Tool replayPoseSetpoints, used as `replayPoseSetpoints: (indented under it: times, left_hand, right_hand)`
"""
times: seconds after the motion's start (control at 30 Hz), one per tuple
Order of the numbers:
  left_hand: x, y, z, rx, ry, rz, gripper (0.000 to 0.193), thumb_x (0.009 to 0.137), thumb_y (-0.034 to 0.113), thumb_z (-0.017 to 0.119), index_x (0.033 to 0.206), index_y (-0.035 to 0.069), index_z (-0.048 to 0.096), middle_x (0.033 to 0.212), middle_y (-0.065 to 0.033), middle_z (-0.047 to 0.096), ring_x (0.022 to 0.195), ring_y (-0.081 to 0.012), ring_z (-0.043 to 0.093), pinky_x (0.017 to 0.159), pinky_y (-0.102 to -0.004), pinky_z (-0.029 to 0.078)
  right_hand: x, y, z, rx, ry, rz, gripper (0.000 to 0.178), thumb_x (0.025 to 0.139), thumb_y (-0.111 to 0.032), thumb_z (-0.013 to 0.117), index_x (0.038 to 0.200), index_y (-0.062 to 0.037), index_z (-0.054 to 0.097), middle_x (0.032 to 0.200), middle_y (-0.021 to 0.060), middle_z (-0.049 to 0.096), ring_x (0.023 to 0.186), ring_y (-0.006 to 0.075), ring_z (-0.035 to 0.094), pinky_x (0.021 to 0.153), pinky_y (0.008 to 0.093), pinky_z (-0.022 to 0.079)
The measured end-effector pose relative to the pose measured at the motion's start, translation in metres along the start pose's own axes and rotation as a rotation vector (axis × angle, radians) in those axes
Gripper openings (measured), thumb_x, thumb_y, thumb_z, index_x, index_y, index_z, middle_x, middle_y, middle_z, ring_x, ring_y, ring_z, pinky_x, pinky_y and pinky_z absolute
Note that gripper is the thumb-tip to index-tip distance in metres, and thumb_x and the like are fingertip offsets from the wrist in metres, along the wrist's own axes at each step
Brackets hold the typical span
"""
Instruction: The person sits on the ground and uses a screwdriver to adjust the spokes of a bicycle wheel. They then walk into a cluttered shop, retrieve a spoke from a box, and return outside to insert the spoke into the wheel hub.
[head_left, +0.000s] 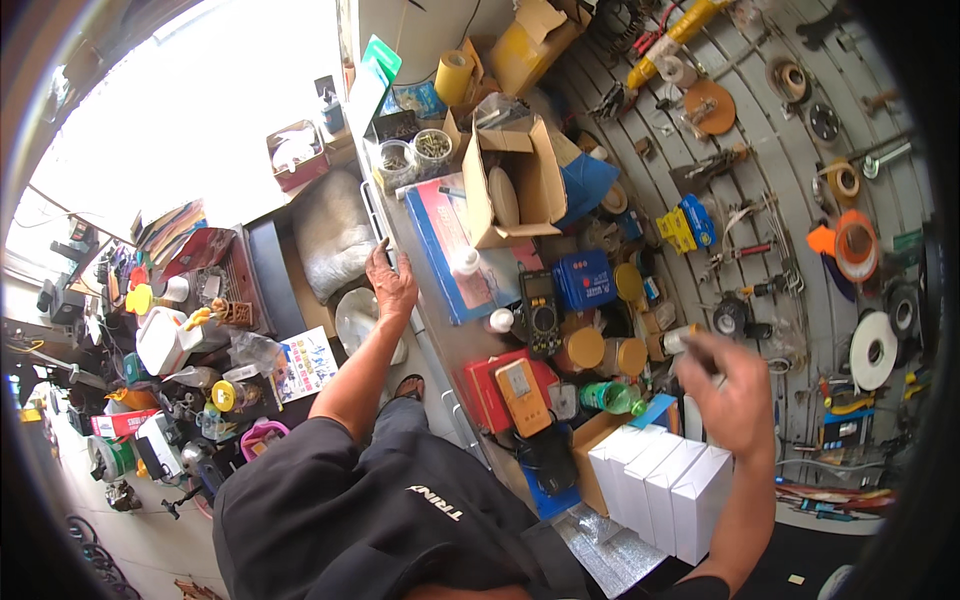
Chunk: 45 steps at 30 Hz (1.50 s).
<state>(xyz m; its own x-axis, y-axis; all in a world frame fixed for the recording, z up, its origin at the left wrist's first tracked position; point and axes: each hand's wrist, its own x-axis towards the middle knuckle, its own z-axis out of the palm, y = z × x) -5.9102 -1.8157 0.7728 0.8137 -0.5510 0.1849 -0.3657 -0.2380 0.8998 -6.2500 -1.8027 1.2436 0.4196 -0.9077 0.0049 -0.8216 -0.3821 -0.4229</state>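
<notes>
My left hand (391, 284) rests at the near edge of the cluttered workbench (415, 270), its fingers spread and nothing in them. Over the bench's right part is my right hand (732, 396), fingers bent and blurred by motion. A small white cylinder (676, 340) shows at its fingertips; whether they grip it is unclear. Below that hand stand several white boxes (660, 480) in a row. A green plastic bottle (608, 397) lies nearby, beside jars with tan lids (585, 349). Further left are an orange handheld meter (523, 396) and a black multimeter (541, 315).
An open cardboard box (512, 180) sits on a flat blue-and-red box (440, 240), near tubs of screws (432, 148). Tools and tape rolls hang on the slatted wall (740, 170). Behind my left arm, a second table holds bottles, a white container (168, 340) and papers (305, 365).
</notes>
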Motion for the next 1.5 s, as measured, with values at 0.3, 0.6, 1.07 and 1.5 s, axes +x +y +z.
replayPoseSetpoints:
  times: [0.3,0.6,1.07,1.5]
  left_hand:
    - [-0.002,-0.001,0.054,0.098,0.060,-0.353,0.050,0.104,0.028,0.055,0.141,-0.006,0.051,0.139,-0.0295,0.052,0.133,-0.0447,0.048,0.113,-0.0500,0.037]
    - [-0.004,0.002,0.055,0.256,0.034,-0.275,0.048,0.104,0.024,0.053,0.138,-0.009,0.049,0.133,-0.0300,0.051,0.126,-0.0478,0.049,0.108,-0.0527,0.040]
    - [0.000,0.004,0.054,0.240,-0.008,-0.329,0.050,0.104,0.024,0.051,0.140,-0.011,0.046,0.132,-0.0320,0.051,0.125,-0.0498,0.048,0.110,-0.0545,0.037]
    - [-0.002,0.005,0.056,0.243,0.000,-0.327,0.051,0.103,0.023,0.053,0.140,-0.011,0.046,0.132,-0.0324,0.051,0.126,-0.0507,0.048,0.110,-0.0547,0.037]
  right_hand:
    - [0.308,0.030,0.099,0.234,-0.025,-0.040,0.030,0.095,-0.027,0.068,0.089,0.0016,0.074,0.072,0.0098,0.067,0.066,0.0154,0.062,0.066,0.0342,0.051]
    - [0.484,0.071,0.207,-0.080,-0.072,-0.103,0.035,0.086,-0.033,0.072,0.102,-0.0026,0.079,0.098,0.0209,0.076,0.095,0.0340,0.074,0.086,0.0402,0.055]
    - [0.504,0.054,0.233,-0.352,-0.081,-0.244,0.039,0.089,-0.033,0.065,0.104,0.0012,0.073,0.112,0.0274,0.070,0.108,0.0437,0.067,0.094,0.0491,0.053]
    - [0.507,0.069,0.225,0.085,-0.236,-0.380,0.024,0.085,-0.010,0.070,0.105,0.0040,0.073,0.095,0.0156,0.076,0.090,0.0202,0.071,0.087,0.0329,0.055]
